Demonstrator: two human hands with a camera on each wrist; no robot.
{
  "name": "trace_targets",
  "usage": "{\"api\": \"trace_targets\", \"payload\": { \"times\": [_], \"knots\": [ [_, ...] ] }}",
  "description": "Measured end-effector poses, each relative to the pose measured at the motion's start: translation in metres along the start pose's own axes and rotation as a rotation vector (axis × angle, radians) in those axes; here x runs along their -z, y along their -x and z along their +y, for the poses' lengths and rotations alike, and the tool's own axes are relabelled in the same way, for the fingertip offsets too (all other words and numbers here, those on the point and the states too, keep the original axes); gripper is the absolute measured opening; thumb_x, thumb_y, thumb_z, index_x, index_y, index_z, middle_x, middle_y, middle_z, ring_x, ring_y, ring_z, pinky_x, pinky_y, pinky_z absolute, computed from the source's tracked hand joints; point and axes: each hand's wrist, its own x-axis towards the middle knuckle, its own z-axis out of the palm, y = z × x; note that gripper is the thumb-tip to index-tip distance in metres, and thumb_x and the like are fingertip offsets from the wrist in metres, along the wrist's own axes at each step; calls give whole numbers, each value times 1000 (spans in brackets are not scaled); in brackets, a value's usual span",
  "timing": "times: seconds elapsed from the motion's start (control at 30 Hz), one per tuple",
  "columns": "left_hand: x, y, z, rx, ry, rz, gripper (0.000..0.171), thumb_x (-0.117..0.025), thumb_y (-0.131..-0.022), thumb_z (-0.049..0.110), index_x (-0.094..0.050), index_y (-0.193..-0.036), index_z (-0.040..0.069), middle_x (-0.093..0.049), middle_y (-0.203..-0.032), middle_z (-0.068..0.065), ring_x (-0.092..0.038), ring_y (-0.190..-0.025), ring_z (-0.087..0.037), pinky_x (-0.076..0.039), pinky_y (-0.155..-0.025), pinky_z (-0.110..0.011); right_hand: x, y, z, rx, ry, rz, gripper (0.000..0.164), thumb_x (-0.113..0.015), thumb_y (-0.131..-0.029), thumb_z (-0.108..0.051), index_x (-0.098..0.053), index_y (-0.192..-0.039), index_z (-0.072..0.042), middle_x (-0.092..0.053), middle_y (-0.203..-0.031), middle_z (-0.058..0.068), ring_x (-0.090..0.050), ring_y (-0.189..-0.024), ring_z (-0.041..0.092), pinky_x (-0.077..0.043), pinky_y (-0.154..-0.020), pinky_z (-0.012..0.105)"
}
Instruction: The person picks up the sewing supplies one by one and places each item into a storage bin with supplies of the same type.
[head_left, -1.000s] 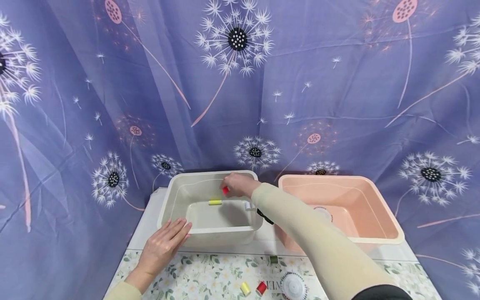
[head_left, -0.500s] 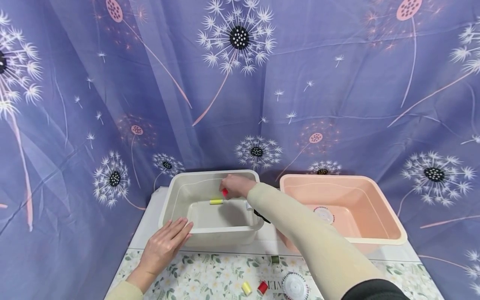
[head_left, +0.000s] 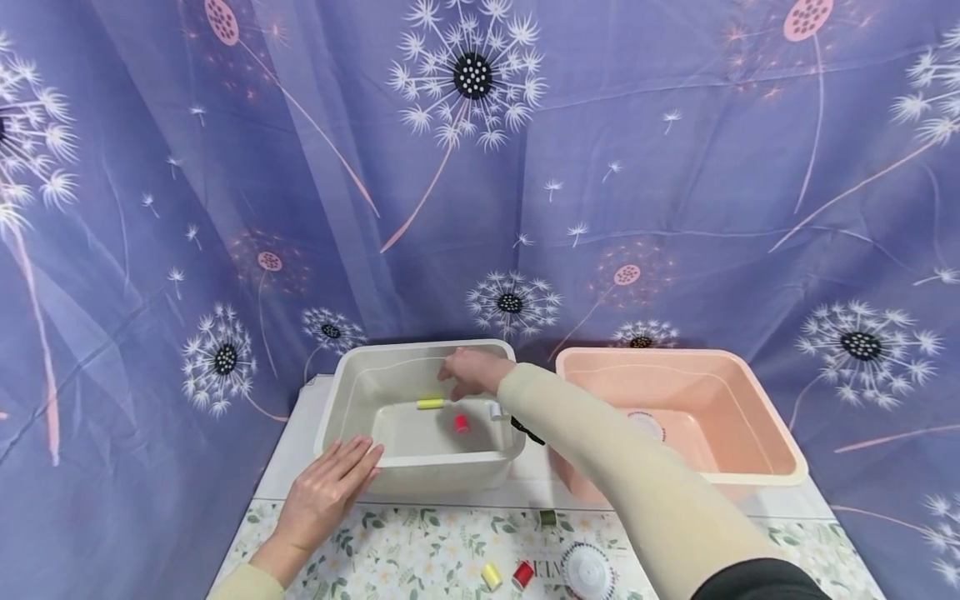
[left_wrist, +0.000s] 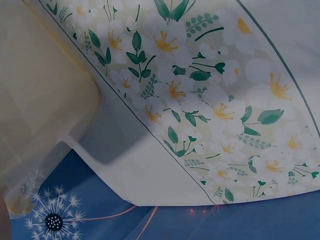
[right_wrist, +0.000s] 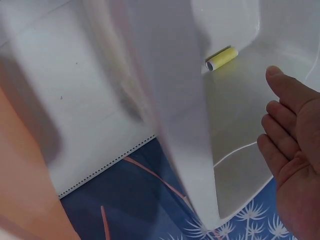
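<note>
My right hand hangs inside the grey basin, fingers loose and holding nothing; in the right wrist view the right hand shows beside the basin wall. Below it on the basin floor lies a red thread spool. A yellow thread spool lies to its left, also seen as a yellow spool in the right wrist view. A white spool is by the right wall. The left hand rests with straight fingers on the basin's front left rim.
A pink basin stands to the right with a pin wheel inside. On the floral cloth lie a yellow spool, a red spool, a dark green spool and another pin wheel. A purple curtain hangs behind.
The red thread spool has left my right hand and now lies on the grey basin's floor. The right hand's fingers have loosened. The left hand stays on the rim.
</note>
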Motion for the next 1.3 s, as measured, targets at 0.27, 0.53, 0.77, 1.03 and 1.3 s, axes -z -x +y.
{"api": "trace_targets", "payload": {
  "times": [0.27, 0.53, 0.77, 1.03, 1.3],
  "knots": [
    [0, 0, 0, 4, -3, 8, 46, -44, -117, 36, -81, -121, 9, -81, -115, -12, -80, -99, -30, -65, -83, -55, 5, 16, 3, -36, -71, 27, 56, -85, -94, -30, -68, -145, -13, -67, -147, 4, -60, -137, 27, -51, -117, 38],
    [0, 0, -1, -2, -6, 14, 46, -44, -117, 36, -81, -122, 9, -81, -114, -12, -80, -98, -31, -65, -83, -55, 13, 37, 7, 54, -132, 150, 57, -88, -91, -31, -70, -142, -10, -71, -141, 5, -67, -131, 26, -53, -115, 34],
    [2, 0, 0, 24, 1, -40, 51, -39, -118, 38, -81, -122, 9, -81, -114, -12, -80, -100, -30, -65, -86, -55, 15, 58, 15, 120, -212, 254, 57, -88, -90, -33, -72, -139, -8, -72, -138, 7, -68, -130, 23, -54, -114, 31],
    [3, 0, 0, 29, 2, -63, 53, -38, -118, 39, -81, -121, 8, -81, -114, -12, -80, -100, -30, -65, -88, -56, 19, 83, 15, 98, -418, 269, 59, -88, -91, -33, -70, -142, -11, -70, -143, 2, -65, -135, 21, -51, -117, 32],
    [1, -1, 1, 7, -6, -8, 48, -42, -117, 38, -81, -123, 10, -81, -116, -11, -80, -99, -29, -63, -94, -51, 24, 111, 6, 77, -582, 291, 63, -88, -92, -34, -67, -147, -14, -67, -147, 0, -63, -136, 23, -52, -117, 35]
  ]
}}
